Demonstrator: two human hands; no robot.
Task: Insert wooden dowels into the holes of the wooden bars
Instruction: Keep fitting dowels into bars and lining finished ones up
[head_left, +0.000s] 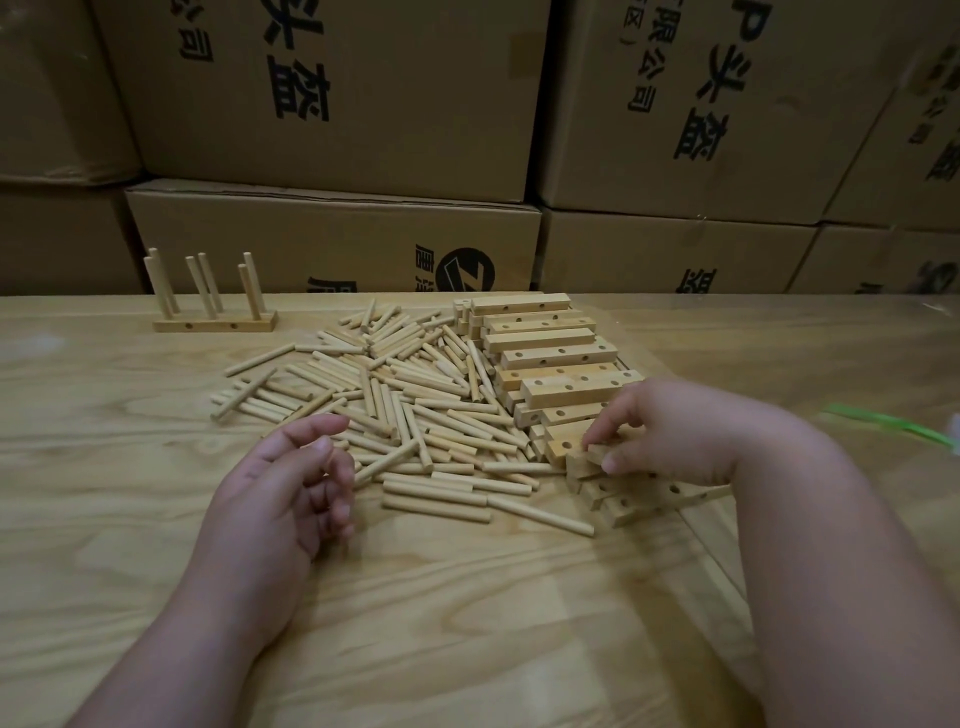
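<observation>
My right hand (670, 431) pinching wooden bar (589, 457) at near edge of bar stack (556, 358); left hand (291, 478) half-curled, empty, beside dowel pile (405, 405) on counter (467, 623). Risk: tugging bar topples leaning stack, scatters dowels; loose pinch may drop bar.
</observation>
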